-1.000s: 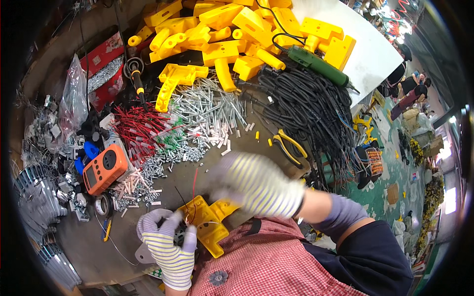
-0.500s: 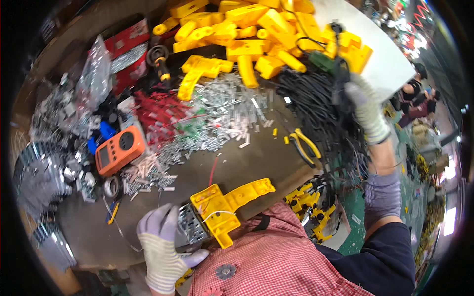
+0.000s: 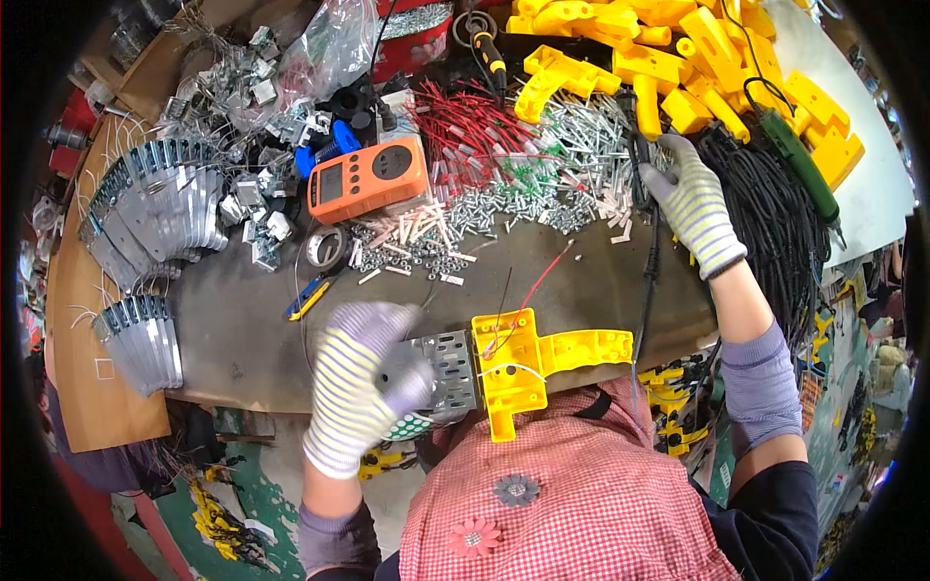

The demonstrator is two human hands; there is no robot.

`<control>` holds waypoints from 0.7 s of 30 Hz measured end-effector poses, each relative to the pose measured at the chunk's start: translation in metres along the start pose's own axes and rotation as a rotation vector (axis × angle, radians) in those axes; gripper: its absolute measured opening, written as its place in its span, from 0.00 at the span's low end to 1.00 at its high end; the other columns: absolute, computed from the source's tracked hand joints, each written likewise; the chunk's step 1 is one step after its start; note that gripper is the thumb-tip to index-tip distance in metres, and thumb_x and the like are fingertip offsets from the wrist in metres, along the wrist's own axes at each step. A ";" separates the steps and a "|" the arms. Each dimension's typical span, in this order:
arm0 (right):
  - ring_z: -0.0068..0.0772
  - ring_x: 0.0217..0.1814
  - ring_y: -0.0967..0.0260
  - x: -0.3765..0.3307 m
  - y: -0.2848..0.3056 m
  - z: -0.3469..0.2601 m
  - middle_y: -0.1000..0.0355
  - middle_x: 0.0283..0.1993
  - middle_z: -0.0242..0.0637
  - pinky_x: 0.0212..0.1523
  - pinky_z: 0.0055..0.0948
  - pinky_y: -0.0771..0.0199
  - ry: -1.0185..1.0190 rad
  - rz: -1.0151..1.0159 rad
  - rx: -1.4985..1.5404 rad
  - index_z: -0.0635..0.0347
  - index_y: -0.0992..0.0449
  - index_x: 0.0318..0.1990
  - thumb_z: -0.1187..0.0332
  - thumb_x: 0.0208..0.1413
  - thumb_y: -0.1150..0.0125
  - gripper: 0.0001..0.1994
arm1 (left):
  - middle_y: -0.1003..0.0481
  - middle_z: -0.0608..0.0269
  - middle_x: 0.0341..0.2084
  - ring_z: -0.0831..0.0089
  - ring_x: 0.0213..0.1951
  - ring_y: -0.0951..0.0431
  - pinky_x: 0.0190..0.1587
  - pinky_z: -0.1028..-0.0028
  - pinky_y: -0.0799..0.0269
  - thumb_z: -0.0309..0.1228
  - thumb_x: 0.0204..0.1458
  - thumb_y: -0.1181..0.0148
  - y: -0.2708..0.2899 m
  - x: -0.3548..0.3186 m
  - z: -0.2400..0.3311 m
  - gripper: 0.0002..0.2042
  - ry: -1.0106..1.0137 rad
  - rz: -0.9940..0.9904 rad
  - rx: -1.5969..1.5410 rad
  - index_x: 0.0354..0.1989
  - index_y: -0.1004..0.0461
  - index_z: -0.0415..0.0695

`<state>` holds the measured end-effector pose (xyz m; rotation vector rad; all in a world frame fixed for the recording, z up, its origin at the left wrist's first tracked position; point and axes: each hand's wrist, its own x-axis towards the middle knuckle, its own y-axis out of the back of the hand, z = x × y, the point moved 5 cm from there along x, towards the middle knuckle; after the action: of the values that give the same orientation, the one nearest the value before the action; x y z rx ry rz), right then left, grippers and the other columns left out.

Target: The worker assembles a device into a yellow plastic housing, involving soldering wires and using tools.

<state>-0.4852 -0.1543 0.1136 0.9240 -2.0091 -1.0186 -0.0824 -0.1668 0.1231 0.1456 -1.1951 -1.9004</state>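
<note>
My right hand (image 3: 699,205), in a striped glove, grips a black power cord (image 3: 652,266) that hangs down toward the table's near edge. Close by lies a pile of black cords (image 3: 765,194). A yellow plastic housing half (image 3: 511,373) rests at the near edge, its handle pointing right, with a red and a black wire rising from it. Joined to its left side is a perforated metal plate (image 3: 448,366). My left hand (image 3: 360,382), also gloved, is over the plate's left end; its fingers are smeared by motion, so its grip is unclear.
An orange meter (image 3: 368,179) stands beyond, beside a tape roll (image 3: 326,249) and a cutter knife (image 3: 309,298). Screws (image 3: 591,136), red wires (image 3: 465,126) and yellow housings (image 3: 678,68) heap at the back. A green screwdriver-like tool (image 3: 799,165) lies right. Metal plates (image 3: 155,208) fan out left.
The head view has swung, shifting the table scene. My right hand has come away from the cord pile toward the screws, with a cord in it. My left hand has moved at the metal plate.
</note>
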 end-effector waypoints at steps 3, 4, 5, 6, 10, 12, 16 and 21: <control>0.44 0.34 0.23 -0.028 0.010 -0.002 0.24 0.33 0.47 0.37 0.39 0.23 0.078 -0.009 0.059 0.60 0.30 0.59 0.65 0.53 0.33 0.26 | 0.22 0.55 0.38 0.57 0.46 0.24 0.54 0.59 0.31 0.24 0.47 0.35 0.002 0.019 -0.036 0.12 0.047 0.145 0.161 0.41 0.21 0.42; 0.42 0.33 0.23 -0.041 0.018 -0.004 0.24 0.33 0.46 0.35 0.38 0.23 0.162 0.007 0.108 0.60 0.31 0.60 0.69 0.53 0.34 0.25 | 0.22 0.55 0.38 0.57 0.45 0.24 0.56 0.59 0.32 0.25 0.47 0.35 0.001 0.027 -0.038 0.10 -0.019 0.119 0.280 0.40 0.21 0.42; 0.42 0.33 0.23 -0.052 0.024 -0.004 0.24 0.33 0.46 0.35 0.38 0.23 0.149 0.001 0.097 0.60 0.31 0.60 0.69 0.53 0.34 0.25 | 0.22 0.56 0.39 0.56 0.45 0.24 0.57 0.58 0.33 0.25 0.48 0.35 -0.002 0.034 -0.039 0.09 -0.087 0.092 0.397 0.40 0.21 0.43; 0.40 0.32 0.23 -0.068 0.033 -0.007 0.24 0.34 0.44 0.35 0.38 0.23 0.197 -0.030 0.165 0.59 0.30 0.59 0.72 0.53 0.35 0.24 | 0.23 0.56 0.39 0.55 0.46 0.24 0.60 0.56 0.36 0.26 0.49 0.35 -0.006 0.042 -0.039 0.09 -0.156 0.056 0.429 0.39 0.22 0.44; 0.39 0.34 0.24 -0.124 0.053 -0.006 0.25 0.37 0.39 0.35 0.33 0.23 0.619 -0.070 0.060 0.57 0.23 0.50 0.76 0.48 0.37 0.18 | 0.25 0.56 0.36 0.54 0.43 0.26 0.55 0.56 0.35 0.25 0.45 0.34 -0.011 0.056 -0.036 0.08 -0.197 -0.092 0.481 0.35 0.24 0.45; 0.38 0.37 0.23 -0.148 0.053 -0.015 0.24 0.38 0.38 0.35 0.34 0.23 0.768 -0.194 0.079 0.54 0.22 0.47 0.73 0.45 0.34 0.18 | 0.25 0.57 0.33 0.54 0.40 0.26 0.50 0.57 0.34 0.24 0.44 0.34 -0.014 0.062 -0.032 0.08 -0.267 -0.073 0.475 0.33 0.24 0.45; 0.39 0.43 0.24 -0.175 0.052 -0.035 0.24 0.45 0.37 0.37 0.35 0.23 0.960 -0.161 0.291 0.47 0.19 0.44 0.67 0.45 0.31 0.15 | 0.26 0.57 0.32 0.55 0.40 0.26 0.48 0.59 0.33 0.24 0.44 0.35 -0.023 0.069 -0.030 0.07 -0.328 -0.111 0.460 0.32 0.25 0.45; 0.49 0.47 0.25 -0.143 0.038 -0.059 0.23 0.47 0.40 0.44 0.42 0.22 0.830 -0.352 0.740 0.57 0.18 0.42 0.66 0.55 0.34 0.10 | 0.26 0.57 0.33 0.55 0.40 0.26 0.48 0.59 0.34 0.24 0.47 0.38 -0.028 0.062 -0.038 0.06 -0.241 -0.124 0.528 0.33 0.26 0.45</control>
<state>-0.3755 -0.0414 0.1361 1.7701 -1.4867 0.0632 -0.1184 -0.2327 0.1014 0.2847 -1.8748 -1.6971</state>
